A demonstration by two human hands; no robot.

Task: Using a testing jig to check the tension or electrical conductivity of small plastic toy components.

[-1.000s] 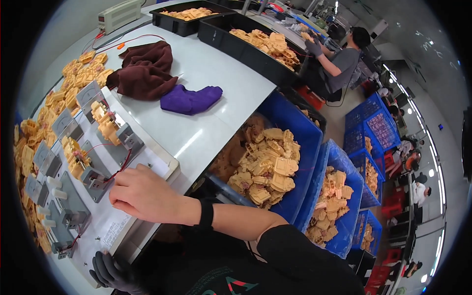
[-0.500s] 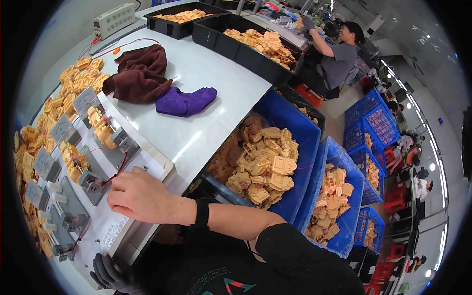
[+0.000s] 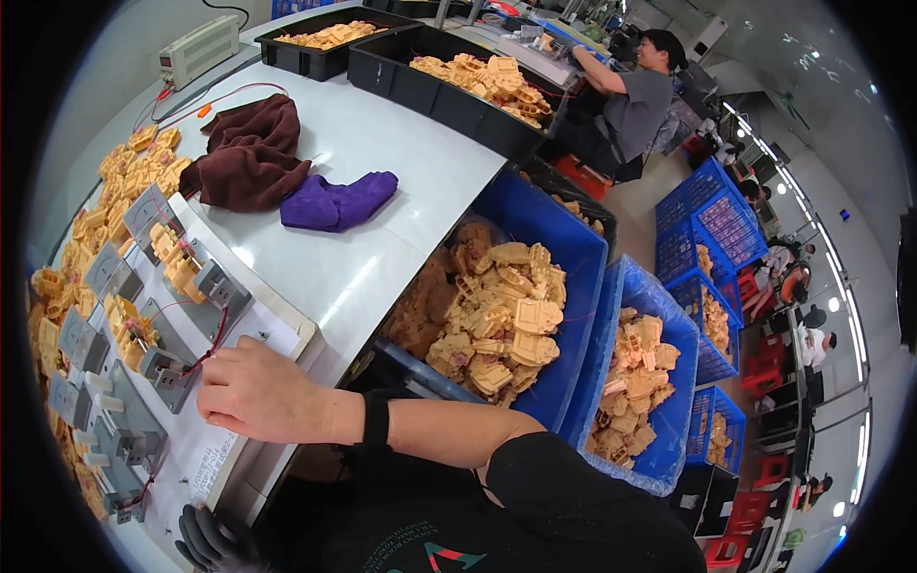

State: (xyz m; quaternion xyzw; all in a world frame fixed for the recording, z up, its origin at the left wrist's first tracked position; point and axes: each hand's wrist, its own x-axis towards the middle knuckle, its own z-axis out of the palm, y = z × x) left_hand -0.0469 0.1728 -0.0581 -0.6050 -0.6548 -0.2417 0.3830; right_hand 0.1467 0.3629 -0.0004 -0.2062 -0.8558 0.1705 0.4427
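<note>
My right hand (image 3: 263, 393), bare with a black wristband, is over the near edge of a white board (image 3: 277, 320). Its fingers are curled down, hiding whatever they may hold. Beside them, red and black wires (image 3: 212, 349) run to a grey terminal block (image 3: 167, 368). The board carries a row of grey fixtures, each behind a panel meter (image 3: 113, 272). A yellow plastic housing (image 3: 129, 329) sits in one fixture, a second yellow housing (image 3: 179, 260) in the far one. My left hand (image 3: 212, 540), in a dark glove, is low by the board's near corner, fingers apart and slightly bent, holding nothing visible.
Yellow housings are heaped (image 3: 143, 167) behind the meters. A brown cloth (image 3: 250, 153) and purple cloth (image 3: 336, 201) lie on the table. Blue bins (image 3: 585, 315) of yellow parts stand at the right, black trays (image 3: 420, 81) at the back. A co-worker (image 3: 635, 105) sits beyond.
The whole view has shifted slightly, moving the scene a little left. My hands keep nearly the same places against the board. The co-worker's raised hands have come down.
</note>
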